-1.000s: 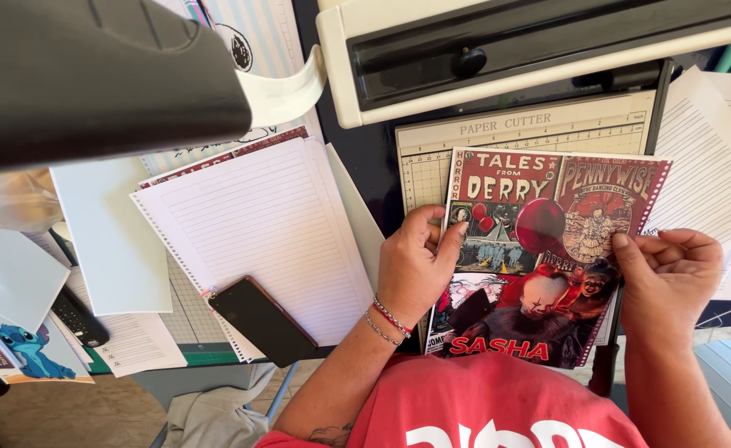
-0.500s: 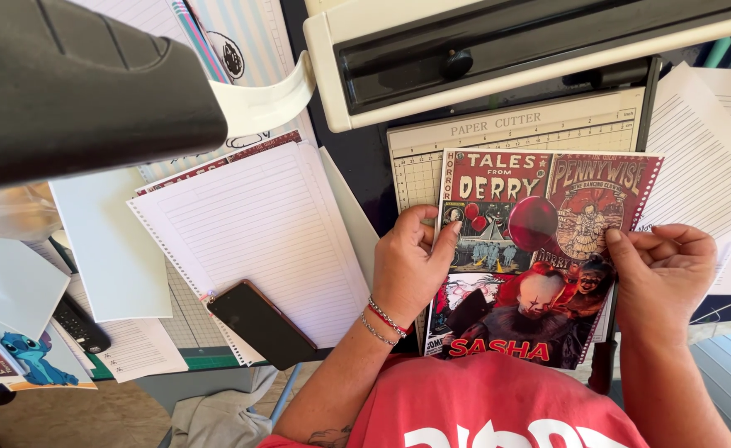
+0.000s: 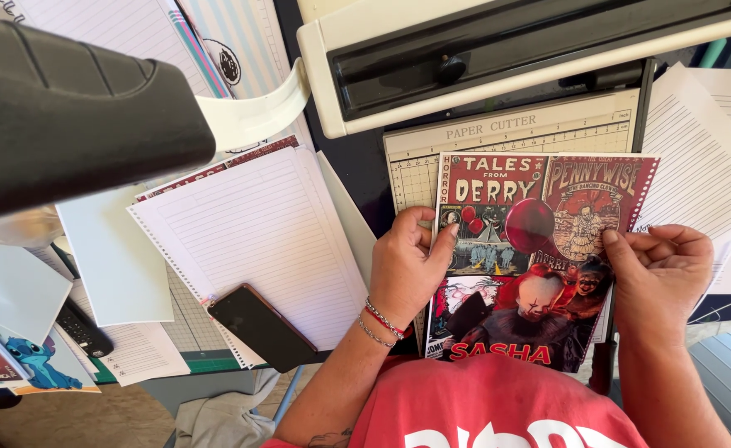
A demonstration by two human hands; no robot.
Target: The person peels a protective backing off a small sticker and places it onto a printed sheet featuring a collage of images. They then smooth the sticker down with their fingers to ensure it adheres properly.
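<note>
A crowded worktop (image 3: 365,178) is lying under the camera, its dark top showing between loose papers. The landmark is the paper cutter (image 3: 498,137), a cream machine with a gridded bed, sitting at the far middle of the worktop. The printed sheet (image 3: 539,249), a red and black poster-style page with a clown figure and a red balloon, is lying on the near part of the cutter's bed. The left hand (image 3: 407,270) is pinching the sheet's left edge, thumb on top. The right hand (image 3: 660,270) is gripping the right edge, fingers curled around it. To the left of the cutter, a stack of lined, punched pages (image 3: 257,236) is resting, with a black phone (image 3: 262,328) lying on its near corner. More lined sheets (image 3: 714,141) are fanning out to the right of the cutter. Far left of the cutter, a black remote (image 3: 83,328) is lying beside a cartoon picture (image 3: 38,365).
</note>
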